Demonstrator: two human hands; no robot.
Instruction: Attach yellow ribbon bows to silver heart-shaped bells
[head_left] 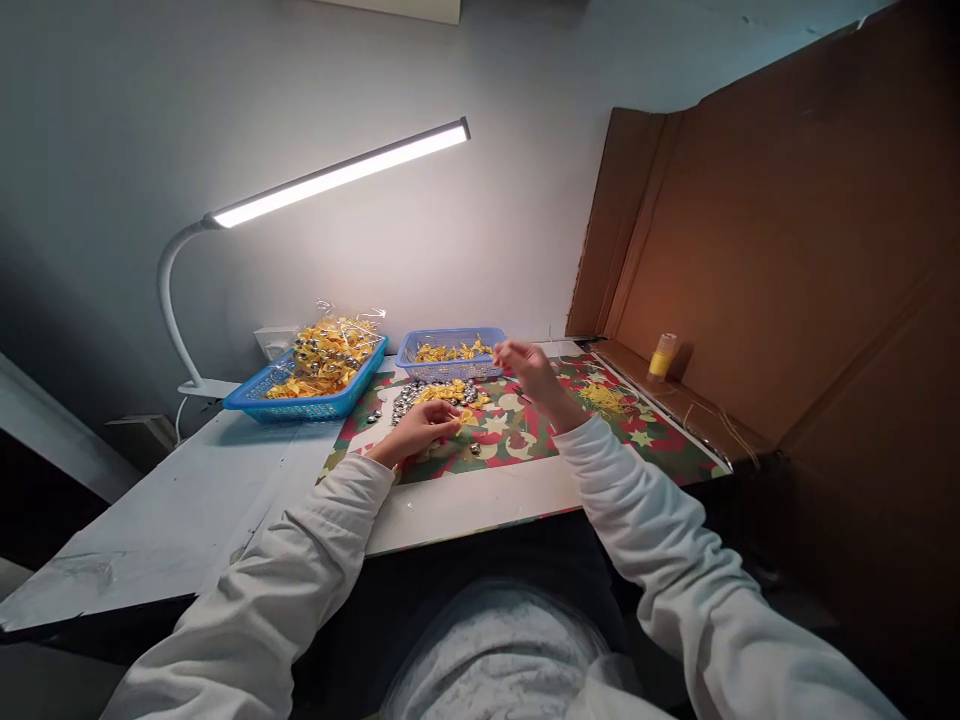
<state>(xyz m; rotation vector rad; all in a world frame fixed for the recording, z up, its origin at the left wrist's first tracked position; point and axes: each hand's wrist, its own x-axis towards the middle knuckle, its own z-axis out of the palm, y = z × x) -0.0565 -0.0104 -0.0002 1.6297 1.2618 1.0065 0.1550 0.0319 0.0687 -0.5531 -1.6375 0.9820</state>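
Observation:
My left hand [421, 432] is closed in a pinch on a yellow ribbon bow [466, 417], low over the patterned sheet [517, 440]. Raised to the right of it, my right hand [531, 374] has its fingertips pressed together; anything between them is too fine to make out. Just beyond my left hand lie a heap of small silver bells [409, 398] and a pile of yellow bows [448, 391]. One loose bell [475, 449] sits on the sheet in front of my hands. Thin yellow ties [606, 397] are spread right of my right hand.
A blue basket [360, 375] heaped with yellow bows and bells stands at the left. Behind my hands, a smaller blue basket [420, 372] holds more bows. A lit lamp [345, 175] arches over the table. Cardboard [750, 230] walls the right side, near a yellow-filled container [661, 358].

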